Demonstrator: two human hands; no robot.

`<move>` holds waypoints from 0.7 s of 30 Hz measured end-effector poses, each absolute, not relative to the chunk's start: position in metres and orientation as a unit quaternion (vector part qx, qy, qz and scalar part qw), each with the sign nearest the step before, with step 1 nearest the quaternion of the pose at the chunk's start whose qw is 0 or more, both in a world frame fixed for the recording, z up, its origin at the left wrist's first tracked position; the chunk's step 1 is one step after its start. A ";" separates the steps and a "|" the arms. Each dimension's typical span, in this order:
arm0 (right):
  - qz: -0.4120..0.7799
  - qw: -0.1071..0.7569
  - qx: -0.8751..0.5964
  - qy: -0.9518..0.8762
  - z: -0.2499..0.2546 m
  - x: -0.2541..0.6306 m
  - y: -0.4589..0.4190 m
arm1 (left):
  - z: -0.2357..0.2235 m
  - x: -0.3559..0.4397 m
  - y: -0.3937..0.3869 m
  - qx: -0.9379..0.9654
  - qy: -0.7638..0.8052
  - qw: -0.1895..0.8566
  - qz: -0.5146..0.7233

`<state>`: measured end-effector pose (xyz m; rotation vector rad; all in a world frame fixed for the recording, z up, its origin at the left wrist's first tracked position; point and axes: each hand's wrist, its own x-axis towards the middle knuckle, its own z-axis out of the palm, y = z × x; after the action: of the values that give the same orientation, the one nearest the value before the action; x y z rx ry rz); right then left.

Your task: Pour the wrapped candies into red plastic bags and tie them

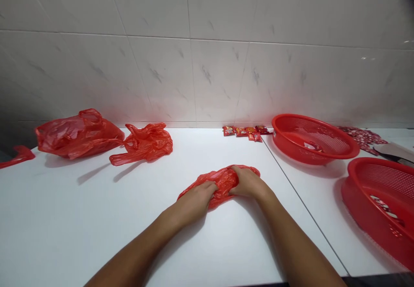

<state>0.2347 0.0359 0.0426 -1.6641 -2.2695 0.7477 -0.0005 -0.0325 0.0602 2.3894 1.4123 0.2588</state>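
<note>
Fingers [207, 187] of both hands curling closed and pressing down, gripping a crumpled red plastic bag [223, 185], with left hand [194, 203] and right hand [249, 183] bunching it. Thin film risking tearing under hard squeezing, or slipping free with any slackened grip. Bag lying directly under and between the fingers. White counter [64, 222] stretching beneath; red plastic basket [365, 218] and second red plastic basket [323, 157] sitting off right; fuller red bag [77, 134] and flatter red bag [145, 144] lying back left; small red snack packets [246, 131] lining the wall.
</note>
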 end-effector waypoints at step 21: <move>0.233 0.171 -0.464 -0.837 0.041 0.235 0.024 | 0.033 -0.026 0.006 0.804 0.586 0.053 0.091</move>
<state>0.2351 0.0237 0.0406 -1.3173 -2.3769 0.6623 -0.0258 0.0055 0.0326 2.4433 1.7810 0.2767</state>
